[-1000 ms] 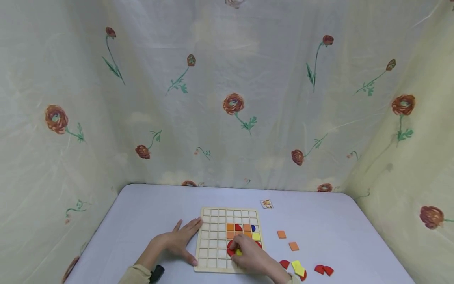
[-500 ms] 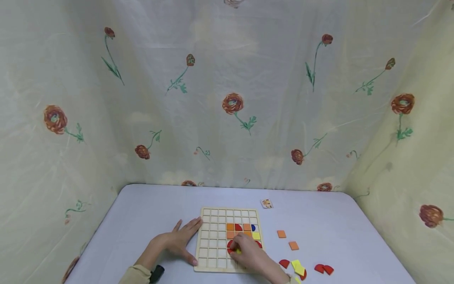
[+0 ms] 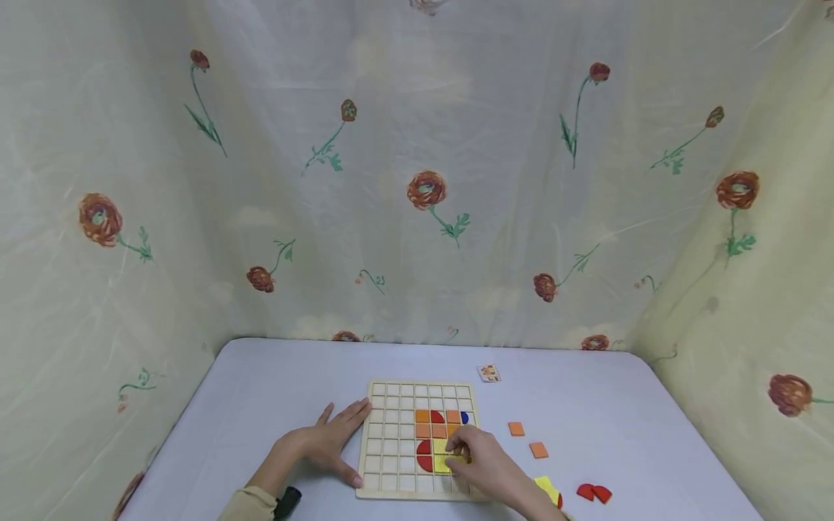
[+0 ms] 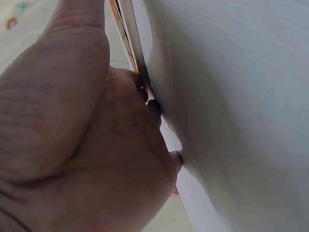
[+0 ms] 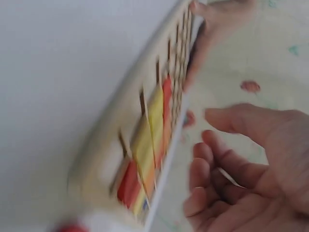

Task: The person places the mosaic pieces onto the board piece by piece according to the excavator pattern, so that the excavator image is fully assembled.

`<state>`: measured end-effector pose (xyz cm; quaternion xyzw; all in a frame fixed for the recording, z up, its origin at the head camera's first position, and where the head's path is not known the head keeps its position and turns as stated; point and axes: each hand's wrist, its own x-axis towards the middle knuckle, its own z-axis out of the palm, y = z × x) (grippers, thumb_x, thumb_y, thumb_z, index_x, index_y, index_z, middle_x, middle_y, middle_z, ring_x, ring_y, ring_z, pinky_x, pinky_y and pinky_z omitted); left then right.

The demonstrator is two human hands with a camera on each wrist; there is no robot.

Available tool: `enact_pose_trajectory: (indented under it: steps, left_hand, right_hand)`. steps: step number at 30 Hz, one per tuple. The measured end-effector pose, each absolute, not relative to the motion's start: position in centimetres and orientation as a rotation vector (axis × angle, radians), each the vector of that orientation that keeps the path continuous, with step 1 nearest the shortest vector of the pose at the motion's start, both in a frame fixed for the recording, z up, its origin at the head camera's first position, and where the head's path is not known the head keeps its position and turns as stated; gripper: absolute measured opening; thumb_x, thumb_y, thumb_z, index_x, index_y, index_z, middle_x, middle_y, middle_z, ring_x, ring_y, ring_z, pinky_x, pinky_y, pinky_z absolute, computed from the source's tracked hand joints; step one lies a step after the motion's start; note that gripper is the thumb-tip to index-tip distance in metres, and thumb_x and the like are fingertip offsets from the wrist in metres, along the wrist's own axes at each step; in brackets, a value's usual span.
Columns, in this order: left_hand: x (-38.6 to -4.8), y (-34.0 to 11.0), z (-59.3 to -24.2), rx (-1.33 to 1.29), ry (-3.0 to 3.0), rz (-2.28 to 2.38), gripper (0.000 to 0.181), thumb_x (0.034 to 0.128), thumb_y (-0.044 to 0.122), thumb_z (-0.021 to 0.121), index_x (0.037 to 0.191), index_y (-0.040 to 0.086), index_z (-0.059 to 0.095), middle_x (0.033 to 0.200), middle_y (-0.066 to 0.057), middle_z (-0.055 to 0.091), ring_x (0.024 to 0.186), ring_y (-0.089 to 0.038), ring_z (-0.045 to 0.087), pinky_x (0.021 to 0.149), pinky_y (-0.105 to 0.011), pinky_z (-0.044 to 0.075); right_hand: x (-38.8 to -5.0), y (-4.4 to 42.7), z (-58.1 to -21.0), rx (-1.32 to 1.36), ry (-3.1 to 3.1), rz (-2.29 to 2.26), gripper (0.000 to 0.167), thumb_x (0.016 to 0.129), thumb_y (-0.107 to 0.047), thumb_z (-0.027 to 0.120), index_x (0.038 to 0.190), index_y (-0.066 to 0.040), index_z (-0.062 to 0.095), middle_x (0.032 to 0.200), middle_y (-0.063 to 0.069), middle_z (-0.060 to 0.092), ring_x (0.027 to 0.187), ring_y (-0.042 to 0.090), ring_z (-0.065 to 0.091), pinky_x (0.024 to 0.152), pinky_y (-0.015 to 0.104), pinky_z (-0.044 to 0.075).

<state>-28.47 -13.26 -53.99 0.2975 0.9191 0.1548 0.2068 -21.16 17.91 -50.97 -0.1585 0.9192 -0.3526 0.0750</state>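
Observation:
A wooden grid board lies on the table, with coloured tiles in some of its cells. Along its left edge rests my left hand, fingers spread and straight, touching the rim. My right hand hovers over the board's right side. In the right wrist view, its fingers are loosely bent, with a gap to the thumb and nothing held. Beside it in the grid, yellow square tiles sit right of red quarter-circle tiles. Orange tiles and a blue piece fill cells above. The right hand hides some cells.
Two loose orange squares lie right of the board. Nearer me are yellow tiles and two red quarter circles. A small pattern card lies behind the board. Floral curtains surround the table.
My right hand has lifted off the yellow tile and moved right, uncovering yellow squares in the grid beside the red pieces. The left hand stays where it was.

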Motion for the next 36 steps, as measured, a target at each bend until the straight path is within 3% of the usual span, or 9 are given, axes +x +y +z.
enact_pose_trajectory:
  steps: [4, 11, 16, 24, 28, 36]
  left_hand:
    - [-28.5, -13.2, -54.0, 0.825, 2.559, 0.431, 0.126, 0.0652, 0.069, 0.075, 0.156, 0.009, 0.010, 0.164, -0.008, 0.005, 0.151, -0.028, 0.006, 0.118, -0.061, -0.002]
    - [-28.6, -13.4, -54.1, 0.817, 2.555, 0.432, 0.128, 0.0640, 0.071, 0.074, 0.156, 0.011, 0.009, 0.164, -0.007, 0.004, 0.151, -0.027, 0.005, 0.118, -0.061, -0.004]
    - [-28.6, -13.4, -54.3, 0.829, 2.562, 0.433, 0.127, 0.0646, 0.070, 0.074, 0.156, 0.010, 0.008, 0.164, -0.008, 0.004, 0.151, -0.028, 0.005, 0.118, -0.061, -0.004]
    - [-28.4, -13.2, -54.1, 0.827, 2.560, 0.440, 0.127, 0.0644, 0.069, 0.075, 0.156, 0.009, 0.010, 0.164, -0.009, 0.005, 0.151, -0.028, 0.006, 0.118, -0.062, -0.003]
    - [-28.3, -13.0, -53.9, 0.807, 2.555, 0.443, 0.127, 0.0639, 0.068, 0.076, 0.156, 0.010, 0.011, 0.164, -0.009, 0.006, 0.151, -0.028, 0.007, 0.118, -0.061, -0.002]
    - [-28.3, -13.1, -53.6, 0.808, 2.525, 0.461, 0.127, 0.0646, 0.069, 0.075, 0.156, 0.009, 0.009, 0.164, -0.009, 0.004, 0.151, -0.027, 0.005, 0.118, -0.061, -0.004]
  right_hand:
    - [-20.8, 20.6, -50.4, -0.247, 2.723, -0.974, 0.022, 0.082, -0.017, 0.075, 0.096, -0.007, 0.062, 0.081, 0.002, 0.054, 0.068, 0.013, 0.047, 0.052, 0.022, 0.038]
    - [-20.1, 24.3, -51.1, 0.085, 2.690, -0.741, 0.037, 0.073, -0.026, 0.084, 0.095, -0.007, 0.061, 0.083, 0.003, 0.054, 0.074, 0.016, 0.050, 0.066, 0.028, 0.047]
    - [-19.6, 24.8, -52.3, 0.090, 2.695, -0.709, 0.034, 0.073, -0.023, 0.084, 0.094, -0.008, 0.062, 0.083, 0.002, 0.052, 0.076, 0.016, 0.049, 0.070, 0.027, 0.048]
    - [-19.5, 24.3, -52.7, -0.004, 2.717, -0.822, 0.018, 0.080, -0.011, 0.078, 0.091, -0.007, 0.064, 0.075, 0.003, 0.051, 0.071, 0.015, 0.048, 0.060, 0.024, 0.040]
    - [-19.6, 24.2, -52.8, 0.005, 2.721, -0.835, 0.016, 0.081, -0.006, 0.075, 0.092, -0.007, 0.063, 0.076, 0.003, 0.052, 0.072, 0.015, 0.049, 0.062, 0.025, 0.042]
    - [-20.6, 24.6, -53.5, 0.107, 2.767, -0.862, 0.027, 0.079, -0.024, 0.080, 0.092, -0.009, 0.061, 0.076, 0.001, 0.055, 0.071, 0.014, 0.050, 0.062, 0.024, 0.043]
